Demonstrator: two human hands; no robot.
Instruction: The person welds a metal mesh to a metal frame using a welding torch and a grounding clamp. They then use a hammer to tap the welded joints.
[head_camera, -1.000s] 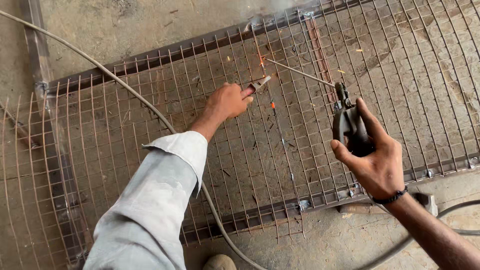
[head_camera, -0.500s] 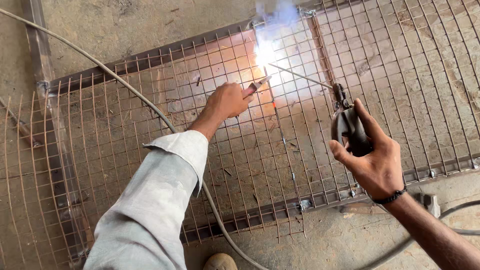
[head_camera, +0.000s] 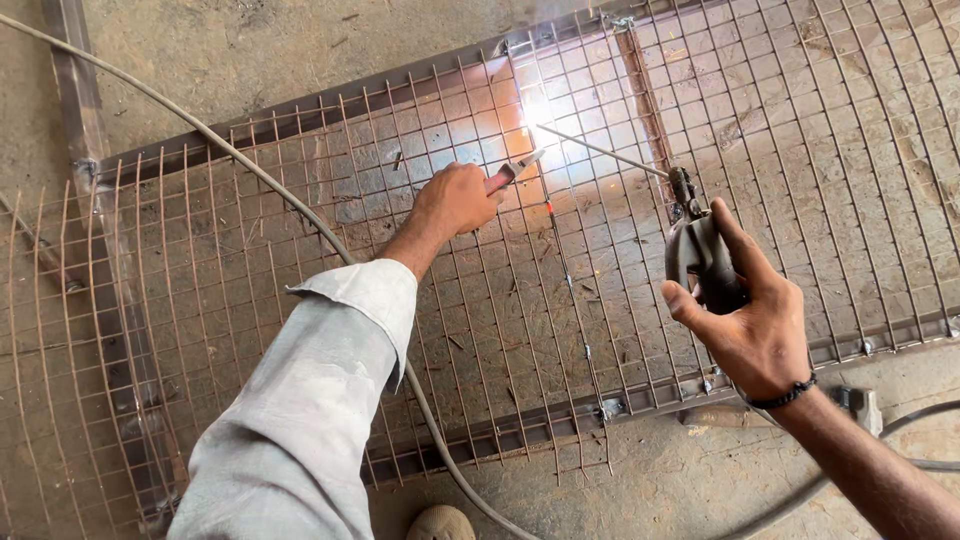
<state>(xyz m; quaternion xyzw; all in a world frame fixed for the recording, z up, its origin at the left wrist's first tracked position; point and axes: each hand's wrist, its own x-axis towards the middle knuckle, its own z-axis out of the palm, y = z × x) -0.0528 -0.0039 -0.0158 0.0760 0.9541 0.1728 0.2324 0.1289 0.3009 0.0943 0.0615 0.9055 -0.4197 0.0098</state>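
My right hand (head_camera: 755, 320) grips the electrode holder (head_camera: 700, 255), its welding rod (head_camera: 600, 152) arcing on the wire mesh (head_camera: 500, 300) at the frame bar, while my left hand (head_camera: 458, 198) clamps pliers (head_camera: 512, 170) alongside; mid-tack, needing a steady tip.

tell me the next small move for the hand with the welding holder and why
Probably hold the right hand steady and feed the rod slowly down, since its tip is at the bright arc on the wire mesh, beside the left hand.
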